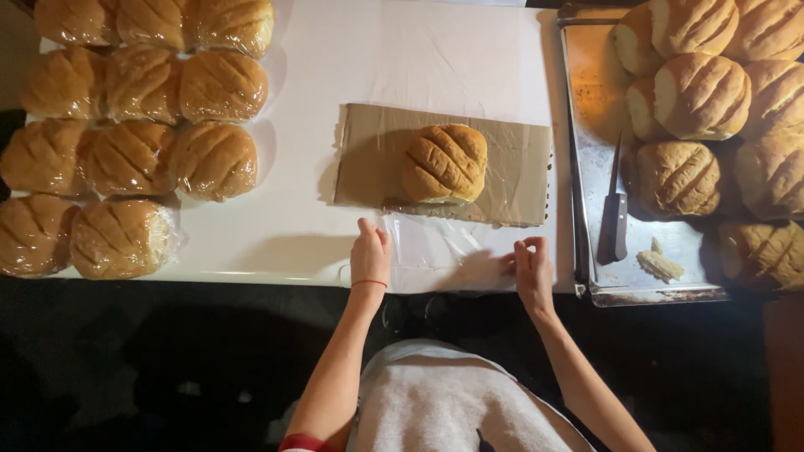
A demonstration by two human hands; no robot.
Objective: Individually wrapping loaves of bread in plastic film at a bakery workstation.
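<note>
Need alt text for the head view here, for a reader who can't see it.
Seen from above, a person's left hand and right hand pinch the near edge of clear plastic film under a round scored bread loaf on a cardboard sheet. Wrapped loaves lie left; a metal tray with bare loaves and a knife sits right.

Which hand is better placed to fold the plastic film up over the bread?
Probably the left hand: it rests on the film just below the bread. The right hand pinches the film's edge farther out to the side.
</note>
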